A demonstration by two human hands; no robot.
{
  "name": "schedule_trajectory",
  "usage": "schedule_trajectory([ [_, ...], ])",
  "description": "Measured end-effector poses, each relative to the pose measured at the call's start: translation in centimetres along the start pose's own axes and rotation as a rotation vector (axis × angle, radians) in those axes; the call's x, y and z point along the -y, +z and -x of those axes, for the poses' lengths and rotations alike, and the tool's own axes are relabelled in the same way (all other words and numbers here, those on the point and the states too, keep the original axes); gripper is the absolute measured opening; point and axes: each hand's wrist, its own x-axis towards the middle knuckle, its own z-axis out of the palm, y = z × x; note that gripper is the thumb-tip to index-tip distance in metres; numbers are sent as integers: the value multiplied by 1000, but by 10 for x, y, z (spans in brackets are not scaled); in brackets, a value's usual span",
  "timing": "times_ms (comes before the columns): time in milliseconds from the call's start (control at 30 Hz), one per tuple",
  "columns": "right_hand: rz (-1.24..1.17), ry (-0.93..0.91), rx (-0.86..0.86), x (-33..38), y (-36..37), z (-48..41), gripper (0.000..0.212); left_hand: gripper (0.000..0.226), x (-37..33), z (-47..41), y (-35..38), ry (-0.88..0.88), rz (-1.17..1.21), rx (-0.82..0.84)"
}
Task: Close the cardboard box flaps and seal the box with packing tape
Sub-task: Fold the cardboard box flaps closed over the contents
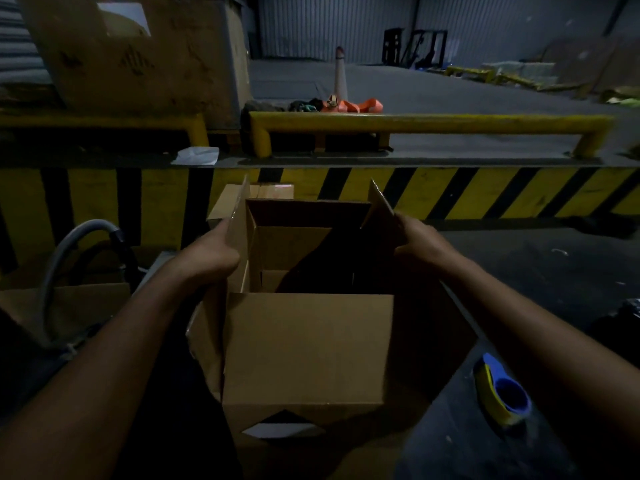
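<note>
**One head view, close and tilted down**

I'm seeing through a single wide-angle head camera. It faces forward and down, close above the open cardboard box (pixel 304 344), with the striped dock edge (pixel 450 192) crossing farther ahead.

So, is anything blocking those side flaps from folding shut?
Nothing visible does. The left hand and right hand hold the side flaps of the cardboard box; its opening looks clear, though the inside is dark.

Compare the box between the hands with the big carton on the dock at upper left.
The box, between the left hand and right hand, is clean with its flaps up; the big carton is smudged with dark marks. The box is held; the carton stands untouched behind the yellow rail. The carton looks much larger. Both are brown cardboard.
</note>
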Motion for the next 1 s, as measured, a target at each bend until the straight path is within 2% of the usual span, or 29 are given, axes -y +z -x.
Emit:
schedule_trajectory([
  [100,27,24,-28,18,1,12,75,89,4,1,-2,-4,-2,-13],
  [233,263,-2,-26,61,11,50,96,85,8,4,-1,13,109,10],
  [367,359,-58,77,87,68,102,84,84,7,6,-1,27,128,10],
  [467,378,-50,132,71,117,112,80,83,9,8,-3,24,125,28],
  [567,396,-90,84,48,144,103,78,81,13,10,-6,30,97,23],
  [800,393,-108,128,23,169,91,74,86,13,10,-8,54,23,43],
  [1000,393,-94,231,16,180,84,74,85,12,4,-11,-4,73,62],
])
